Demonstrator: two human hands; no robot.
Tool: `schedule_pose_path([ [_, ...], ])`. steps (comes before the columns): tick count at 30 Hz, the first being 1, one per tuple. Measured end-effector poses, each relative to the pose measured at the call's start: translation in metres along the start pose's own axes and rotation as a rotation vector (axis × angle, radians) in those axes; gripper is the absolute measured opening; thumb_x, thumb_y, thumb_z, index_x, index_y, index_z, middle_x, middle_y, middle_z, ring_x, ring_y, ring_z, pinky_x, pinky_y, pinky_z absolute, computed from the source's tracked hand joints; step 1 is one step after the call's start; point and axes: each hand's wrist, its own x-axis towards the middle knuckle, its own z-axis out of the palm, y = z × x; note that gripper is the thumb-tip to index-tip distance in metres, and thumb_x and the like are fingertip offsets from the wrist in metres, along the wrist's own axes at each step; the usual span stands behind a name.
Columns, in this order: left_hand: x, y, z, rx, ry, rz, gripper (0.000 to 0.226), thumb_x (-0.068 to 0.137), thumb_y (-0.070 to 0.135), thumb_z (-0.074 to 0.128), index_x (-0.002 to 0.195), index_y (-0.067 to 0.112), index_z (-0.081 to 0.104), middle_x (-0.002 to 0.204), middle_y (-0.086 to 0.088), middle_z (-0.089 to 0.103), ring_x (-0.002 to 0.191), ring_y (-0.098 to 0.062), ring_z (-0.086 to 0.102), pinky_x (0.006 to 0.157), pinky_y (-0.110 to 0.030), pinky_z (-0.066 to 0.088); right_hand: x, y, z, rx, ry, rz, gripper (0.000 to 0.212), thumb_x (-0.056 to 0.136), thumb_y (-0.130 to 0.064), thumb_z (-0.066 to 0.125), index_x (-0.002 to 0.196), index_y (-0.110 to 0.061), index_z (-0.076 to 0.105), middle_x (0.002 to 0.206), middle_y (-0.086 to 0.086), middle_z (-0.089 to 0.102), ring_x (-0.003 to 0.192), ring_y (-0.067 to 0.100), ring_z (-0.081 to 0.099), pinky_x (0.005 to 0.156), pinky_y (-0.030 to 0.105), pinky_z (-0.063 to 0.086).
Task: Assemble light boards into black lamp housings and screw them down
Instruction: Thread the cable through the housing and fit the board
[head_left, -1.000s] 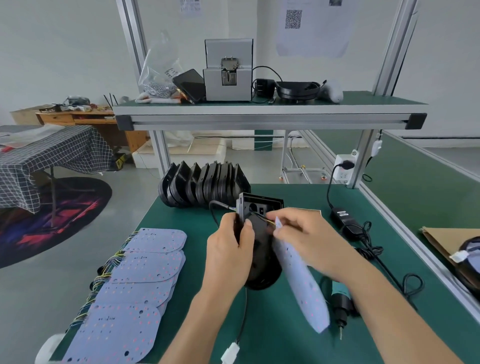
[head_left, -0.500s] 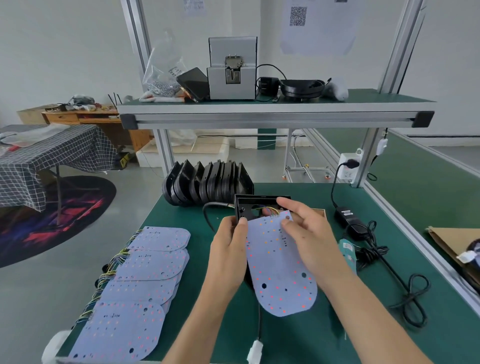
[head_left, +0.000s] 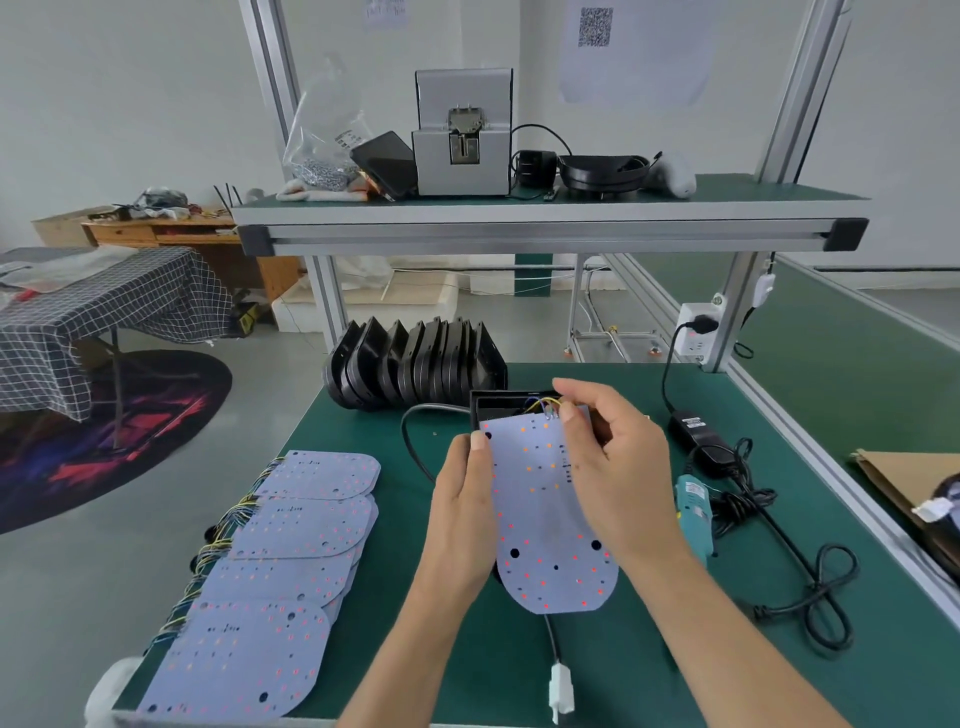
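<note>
Light board (head_left: 550, 519) now lies flatter, perhaps seated; both hands' fingers (head_left: 480, 447) still pinch it.

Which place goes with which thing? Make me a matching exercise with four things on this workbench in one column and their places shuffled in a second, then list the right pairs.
Things
1. spare light boards
2. row of empty black housings
3. teal electric screwdriver
4. grey metal box

Places
A. on the upper shelf
B. lying on the mat just right of the right hand
C. overlapping in a line along the bench's left edge
D. standing on edge at the back of the mat, beyond the left hand

Pairs: 1-C, 2-D, 3-B, 4-A
</note>
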Motion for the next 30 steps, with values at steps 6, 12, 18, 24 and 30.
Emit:
schedule_pose_path([
  [6,0.001,0.001,-0.002,0.002,-0.032,0.032,0.048,0.103,0.054,0.038,0.085,0.009,0.039,0.082,0.001,0.041,0.076,-0.015,0.036,0.072,-0.033,0.038,0.000,-0.008,0.005,-0.062,0.079,-0.091,0.021,0.104,-0.012,0.061,0.118,-0.019,0.075,0.100,-0.013,0.074,0.091,0.002,0.067,0.079,0.008,0.044],
  [12,0.001,-0.002,-0.003,0.037,-0.083,-0.010,0.064,0.102,0.063,0.034,0.111,0.002,0.053,0.098,0.006,0.056,0.090,-0.007,0.049,0.085,-0.029,0.046,0.004,-0.009,0.009,-0.068,0.129,-0.119,0.021,0.103,-0.010,0.061,0.118,-0.016,0.075,0.098,-0.010,0.072,0.085,0.004,0.064,0.077,0.011,0.045],
  [18,0.000,0.005,0.003,0.163,-0.021,0.000,0.048,0.104,0.054,0.035,0.079,0.014,0.042,0.074,0.007,0.043,0.070,-0.012,0.037,0.069,-0.032,0.038,-0.001,-0.002,0.008,-0.695,0.117,-0.370,0.033,0.102,-0.029,0.049,0.119,-0.012,0.071,0.095,0.006,0.061,0.087,0.030,0.058,0.053,0.033,0.040],
  [24,0.002,0.003,0.002,0.200,-0.008,-0.020,0.044,0.111,0.043,0.037,0.074,0.019,0.039,0.067,0.013,0.039,0.065,-0.011,0.035,0.066,-0.032,0.036,0.005,0.006,-0.007,-0.873,-0.079,-0.456,0.042,0.102,-0.048,0.044,0.125,-0.027,0.072,0.091,-0.001,0.058,0.092,0.030,0.054,0.083,0.046,0.034],
  [30,0.000,0.008,0.001,0.146,-0.086,-0.051,0.062,0.101,0.057,0.032,0.100,-0.002,0.052,0.091,-0.018,0.056,0.083,-0.015,0.048,0.090,-0.053,0.049,0.010,0.007,-0.001,-0.770,-0.073,-0.376,0.040,0.101,-0.048,0.042,0.124,-0.023,0.063,0.100,-0.004,0.061,0.098,0.027,0.053,0.098,0.047,0.030],
])
